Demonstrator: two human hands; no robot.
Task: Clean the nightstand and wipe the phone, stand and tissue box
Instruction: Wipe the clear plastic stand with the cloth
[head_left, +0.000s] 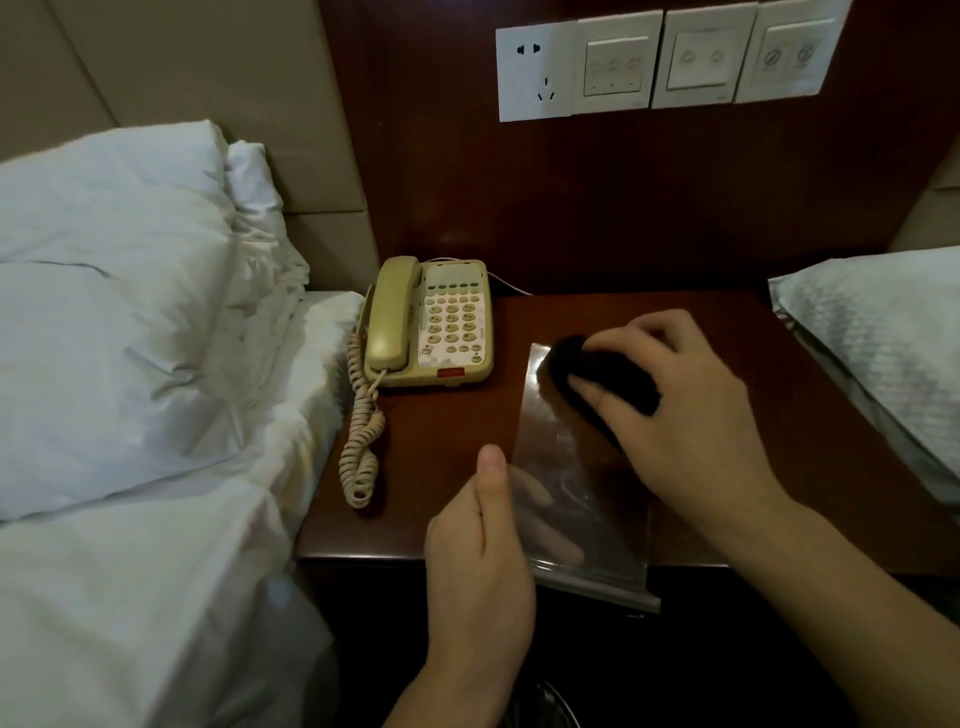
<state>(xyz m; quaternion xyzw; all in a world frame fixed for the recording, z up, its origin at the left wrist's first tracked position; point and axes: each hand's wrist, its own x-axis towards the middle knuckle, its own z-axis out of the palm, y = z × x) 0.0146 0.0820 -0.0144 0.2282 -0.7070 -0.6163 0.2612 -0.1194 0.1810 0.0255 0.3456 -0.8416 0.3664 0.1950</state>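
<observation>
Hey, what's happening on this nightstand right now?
A person is wiping a clear plastic stand on the wooden nightstand. The left hand grips the stand's near edge, thumb on top and fingers showing through the plastic. The right hand presses a dark cloth on its far end. The beige phone sits untouched toward the back left, its coiled cord hanging by the bed. No tissue box is in view.

The left hand (480, 545) holds the near edge of a clear plastic stand (576, 467) lying flat on the desk (447, 441), fingers underneath. The right hand (670, 400) presses a dark cloth (597, 374) on its far end. A beige phone (428, 322) sits left of it, beside the bed (130, 389).
</observation>
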